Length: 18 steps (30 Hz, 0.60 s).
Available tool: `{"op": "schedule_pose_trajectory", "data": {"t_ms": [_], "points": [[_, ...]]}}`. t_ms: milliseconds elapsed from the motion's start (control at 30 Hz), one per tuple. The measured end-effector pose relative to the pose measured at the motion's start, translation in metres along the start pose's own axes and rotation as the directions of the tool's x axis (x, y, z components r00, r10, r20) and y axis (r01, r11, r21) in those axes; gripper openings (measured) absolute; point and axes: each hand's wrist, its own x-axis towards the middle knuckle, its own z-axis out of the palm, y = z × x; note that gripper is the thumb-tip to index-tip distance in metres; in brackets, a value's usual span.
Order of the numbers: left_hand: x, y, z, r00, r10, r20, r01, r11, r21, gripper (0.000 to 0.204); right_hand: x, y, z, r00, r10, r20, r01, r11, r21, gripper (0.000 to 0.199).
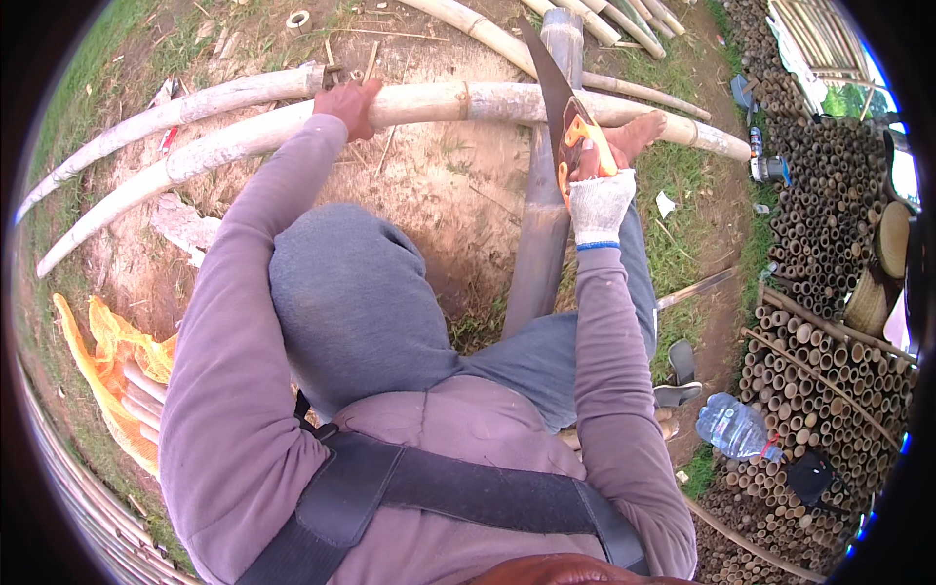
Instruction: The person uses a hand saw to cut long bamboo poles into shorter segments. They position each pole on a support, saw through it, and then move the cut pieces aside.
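Observation:
A long pale bamboo pole (419,103) runs across in front of me, resting over a thick grey bamboo support (539,219). My left hand (349,107), bare, is wrapped over the pole left of the support. In a white knitted glove, my right hand (597,190) grips the orange and black handle of a handsaw (552,73). The saw's blade points up and away, and crosses the pole just right of the support; I cannot tell whether its teeth touch the bamboo. My bare foot (639,135) presses on the pole right of the saw.
Another bamboo pole (234,95) lies to the left, and more poles (624,24) lie at the far side. Stacked cut bamboo (814,370) fills the right, with a large plastic bottle (738,429) by it. An orange mesh bag (112,341) holds bamboo pieces on the left. Sandals (680,375) lie near my leg.

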Motion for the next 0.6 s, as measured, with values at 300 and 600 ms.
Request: {"op": "schedule_pose_trajectory", "data": {"t_ms": [300, 600], "points": [[0.004, -0.008, 0.009, 1.000, 0.012, -0.005, -0.012, 1.000, 0.001, 0.071, -0.150, -0.006, -0.111, 0.998, 0.059, 0.035, -0.064, 0.983, 0.172, 0.034], [0.010, 0.002, -0.004, 0.999, 0.043, -0.033, -0.043, 0.999, 0.002, 0.069, 0.015, 0.004, 0.001, 0.997, -0.053, -0.051, 0.029, 0.921, -0.388, 0.030]]}}
